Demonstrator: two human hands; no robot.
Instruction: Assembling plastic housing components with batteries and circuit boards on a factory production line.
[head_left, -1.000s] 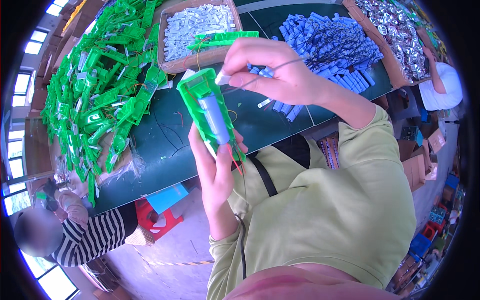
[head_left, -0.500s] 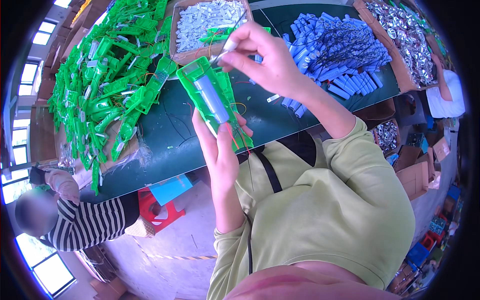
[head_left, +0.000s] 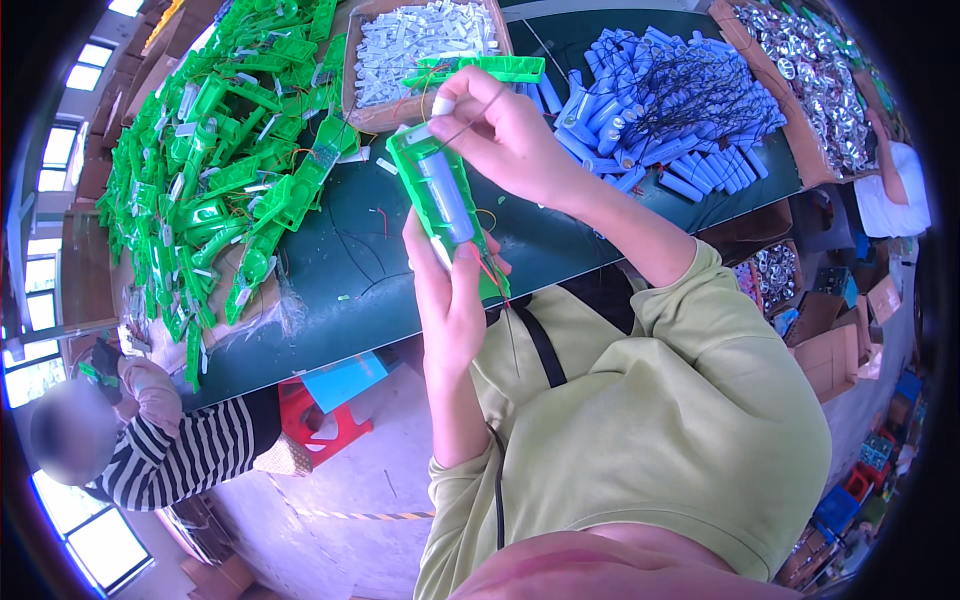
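My left hand [head_left: 447, 305] is closed around a long green plastic housing [head_left: 408, 162], held tilted above the table's near edge. A blue cylindrical battery [head_left: 447, 198] lies lengthwise inside it. Thin red and dark wires trail from the housing's lower end beside my left fingers. At the upper end my right hand [head_left: 515, 145] is pinched on a thin dark wire [head_left: 478, 112]. A white cover sits on one of its fingertips. Where that wire meets the housing is too small to make out.
Left is a heap of green housings [head_left: 215, 170]. Behind my hands stands a carton of small white parts [head_left: 415, 45], with other green housings [head_left: 510, 68] by its front. To the right lie blue batteries [head_left: 690, 110] and a carton of shiny parts [head_left: 815, 90]. People work at both sides.
The housing has moved slightly right in my left hand. My right hand has come down closer to its upper end, and the dark wire now slants lower.
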